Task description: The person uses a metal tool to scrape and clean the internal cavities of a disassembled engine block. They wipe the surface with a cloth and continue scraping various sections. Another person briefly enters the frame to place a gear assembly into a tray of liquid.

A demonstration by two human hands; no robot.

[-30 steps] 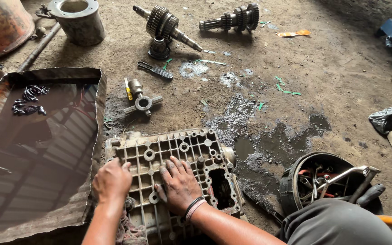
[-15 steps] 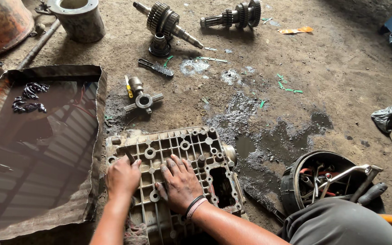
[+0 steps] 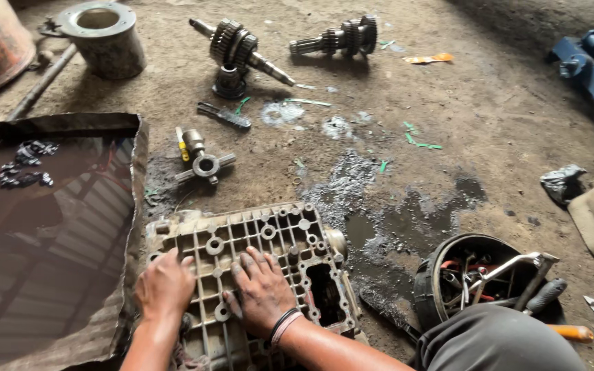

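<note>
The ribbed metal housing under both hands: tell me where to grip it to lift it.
Grip the ribbed metal housing by its two long outer edges, one hand per side, coming from above. It lies flat on the ground, and its open ribs give fingers purchase. The left hand and right hand now rest on top.

Low in the frame, the left hand and the right hand lie flat, fingers spread, on a ribbed grey metal casing that sits on the dirt floor. A tray of dark liquid fills the left side. Two gear shafts lie at the top centre, a metal cylinder upper left. A tool-filled tub sits lower right beside a wet patch.
</note>
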